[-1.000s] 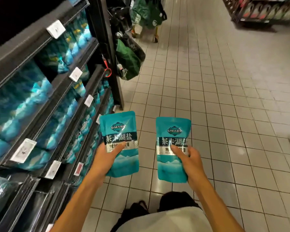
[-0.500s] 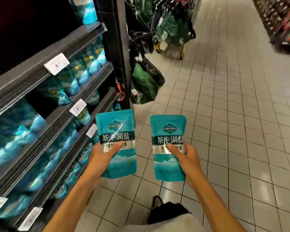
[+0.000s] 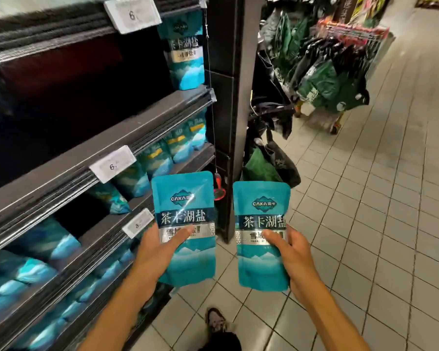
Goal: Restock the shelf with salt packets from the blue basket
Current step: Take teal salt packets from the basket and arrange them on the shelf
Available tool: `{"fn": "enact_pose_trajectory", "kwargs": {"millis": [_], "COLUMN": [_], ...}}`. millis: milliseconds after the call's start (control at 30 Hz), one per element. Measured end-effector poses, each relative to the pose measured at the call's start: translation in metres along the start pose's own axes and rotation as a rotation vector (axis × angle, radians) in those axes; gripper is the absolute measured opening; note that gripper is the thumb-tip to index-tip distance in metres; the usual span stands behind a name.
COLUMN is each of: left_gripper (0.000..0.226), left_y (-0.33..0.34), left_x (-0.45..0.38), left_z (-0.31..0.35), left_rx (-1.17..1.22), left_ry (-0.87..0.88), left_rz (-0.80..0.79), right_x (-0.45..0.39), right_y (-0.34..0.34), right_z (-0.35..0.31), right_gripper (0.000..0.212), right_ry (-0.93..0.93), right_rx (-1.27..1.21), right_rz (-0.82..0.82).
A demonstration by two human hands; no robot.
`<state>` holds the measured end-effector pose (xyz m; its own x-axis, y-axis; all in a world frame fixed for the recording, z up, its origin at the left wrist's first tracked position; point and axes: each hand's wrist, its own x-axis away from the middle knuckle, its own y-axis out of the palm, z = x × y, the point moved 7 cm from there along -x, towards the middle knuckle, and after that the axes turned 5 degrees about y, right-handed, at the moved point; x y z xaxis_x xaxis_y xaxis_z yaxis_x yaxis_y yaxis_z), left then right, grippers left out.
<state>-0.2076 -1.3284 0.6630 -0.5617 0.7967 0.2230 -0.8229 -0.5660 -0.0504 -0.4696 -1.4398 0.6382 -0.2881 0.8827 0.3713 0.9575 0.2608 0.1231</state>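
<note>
Teal glossy film is slick, so I judge either pouch could slide out of its one-handed pinch while being lifted toward the nearly bare shelf [image 3: 127,133] at left. Left hand [image 3: 160,252] has its thumb curled across the front of the left salt packet [image 3: 185,211], other fingers hidden behind; right hand [image 3: 293,259] grips the right salt packet [image 3: 261,219] likewise, both upright over tiled floor [image 3: 365,224]. Blue basket not in view.

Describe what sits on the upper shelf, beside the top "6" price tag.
One upright salt packet stands at the right end of the upper shelf. The space to its left is dark, so packets further back cannot be made out.
</note>
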Motion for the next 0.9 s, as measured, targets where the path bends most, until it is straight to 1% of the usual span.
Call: {"fn": "enact_pose_trajectory", "kwargs": {"millis": [67, 200, 333, 467, 533, 600, 667, 733, 767, 800, 867, 900], "left_gripper": [0.039, 0.045, 0.045, 0.029, 0.028, 0.024, 0.018, 0.021, 0.02, 0.02, 0.008, 0.02], "left_y": [-0.001, -0.007, -0.018, -0.036, -0.052, -0.071, -0.088, -0.097, -0.098, -0.098, -0.104, -0.107], "left_x": [-0.027, -0.08, -0.122, -0.156, -0.17, -0.182, -0.196, -0.209, -0.217, -0.223, -0.233, -0.236], "left_z": [0.015, 0.061, 0.116, 0.161, 0.178, 0.193, 0.2, 0.201, 0.202, 0.207, 0.213, 0.214], "left_rx": [0.02, 0.037, 0.062, 0.078, 0.082, 0.043, 0.04, 0.132, 0.159, 0.168, 0.166, 0.17], "left_ry": [0.035, 0.12, 0.224, 0.308, 0.315, 0.302, 0.239, 0.149, 0.146, 0.179, 0.268, 0.29], "left_rz": [0.026, 0.057, 0.093, 0.172, 0.231, 0.32, 0.397, 0.43, 0.411, 0.377, 0.37, 0.388], "right_x": [-0.03, -0.085, -0.134, -0.178, -0.198, -0.216, -0.234, -0.251, -0.257, -0.264, -0.276, -0.282], "right_y": [0.016, 0.055, 0.102, 0.151, 0.179, 0.206, 0.23, 0.254, 0.264, 0.273, 0.288, 0.294], "right_z": [-0.022, -0.076, -0.139, -0.192, -0.216, -0.239, -0.259, -0.271, -0.274, -0.275, -0.276, -0.276], "right_gripper": [0.015, 0.015, 0.023, 0.024, 0.026, 0.022, 0.02, 0.024, 0.029, 0.032, 0.019, 0.016], "right_ry": [-0.044, -0.127, -0.237, -0.334, -0.367, -0.41, -0.456, -0.46, -0.45, -0.438, -0.456, -0.477], "right_rx": [0.006, 0.006, 0.003, 0.011, 0.014, 0.03, 0.036, 0.033, 0.026, 0.015, 0.051, 0.102], "right_rz": [-0.045, -0.15, -0.247, -0.348, -0.409, -0.453, -0.468, -0.484, -0.495, -0.511, -0.545, -0.543]}}
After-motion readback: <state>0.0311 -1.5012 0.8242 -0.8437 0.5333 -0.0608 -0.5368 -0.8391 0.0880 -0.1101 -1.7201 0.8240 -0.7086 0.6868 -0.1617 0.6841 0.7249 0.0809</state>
